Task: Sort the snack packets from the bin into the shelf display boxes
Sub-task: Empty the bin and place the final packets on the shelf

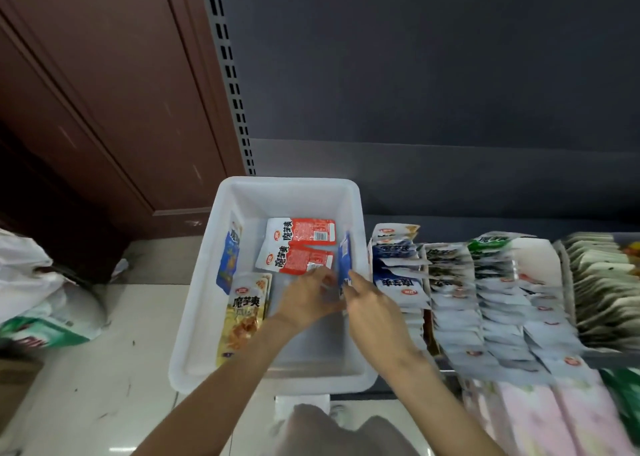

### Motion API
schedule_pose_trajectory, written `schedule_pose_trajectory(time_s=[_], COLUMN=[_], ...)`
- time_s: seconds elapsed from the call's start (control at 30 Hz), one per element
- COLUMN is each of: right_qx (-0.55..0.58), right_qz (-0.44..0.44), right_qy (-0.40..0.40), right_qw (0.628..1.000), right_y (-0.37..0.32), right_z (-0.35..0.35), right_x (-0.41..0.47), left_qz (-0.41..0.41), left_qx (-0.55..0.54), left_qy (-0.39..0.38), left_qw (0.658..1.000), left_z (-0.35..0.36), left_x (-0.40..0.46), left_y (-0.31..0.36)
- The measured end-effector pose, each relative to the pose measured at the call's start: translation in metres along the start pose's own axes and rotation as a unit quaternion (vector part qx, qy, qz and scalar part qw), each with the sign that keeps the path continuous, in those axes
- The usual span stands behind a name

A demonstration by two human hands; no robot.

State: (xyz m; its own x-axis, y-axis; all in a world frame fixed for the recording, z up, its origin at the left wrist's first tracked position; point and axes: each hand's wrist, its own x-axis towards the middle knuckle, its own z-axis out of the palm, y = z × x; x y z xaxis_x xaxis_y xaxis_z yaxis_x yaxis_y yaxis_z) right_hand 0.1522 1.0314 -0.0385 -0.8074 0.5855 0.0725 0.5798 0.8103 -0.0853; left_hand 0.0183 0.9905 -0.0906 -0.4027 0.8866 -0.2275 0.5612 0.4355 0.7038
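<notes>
1. A white plastic bin (pixel 194 303) sits at the left end of the shelf, with the person's two bare arms reaching into it from below.
2. The left hand (pixel 304 298) is low inside the bin, fingers bent, fingertips touching the edge of the lower red packet (pixel 294 259); whether it actually grips it I cannot tell.
3. The right hand (pixel 372 308) is by the bin's right wall, its fingers pinching a blue packet (pixel 345 263) that stands on edge against that wall.
4. An upper red packet (pixel 301 231) lies flat just behind the lower one, the two touching.
5. Another blue packet (pixel 229 258) leans against the bin's left wall, and yellow packets (pixel 244 317) lie in a small overlapping stack beside it, towards the front.
6. To the right of the bin, the display boxes (pixel 450 303) hold rows of packets packed upright: blue-and-white ones nearest the bin, then dark-printed and green-topped rows further right.
7. White plastic bags (pixel 31 282) lie on the pale floor at far left.
</notes>
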Motion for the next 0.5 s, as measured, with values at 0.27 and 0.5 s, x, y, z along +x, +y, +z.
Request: schedule_pose_trajectory(time_s=[0.27,0.5], right_qx=[-0.012,-0.183], right_qz=[-0.019,-0.093], right_qy=[-0.001,-0.044], right_qw=[1.0,0.978], right_y=[0.003,-0.005], right_z=[0.008,-0.001], right_x=[-0.011,-0.01], left_qz=[-0.042,-0.155], left_qx=[-0.18,-0.219], left_qy=[0.015,-0.03], left_qw=[0.983,0.963], left_z=[0.001,-0.014], left_x=[0.024,0.075], left_y=[0.006,0.026])
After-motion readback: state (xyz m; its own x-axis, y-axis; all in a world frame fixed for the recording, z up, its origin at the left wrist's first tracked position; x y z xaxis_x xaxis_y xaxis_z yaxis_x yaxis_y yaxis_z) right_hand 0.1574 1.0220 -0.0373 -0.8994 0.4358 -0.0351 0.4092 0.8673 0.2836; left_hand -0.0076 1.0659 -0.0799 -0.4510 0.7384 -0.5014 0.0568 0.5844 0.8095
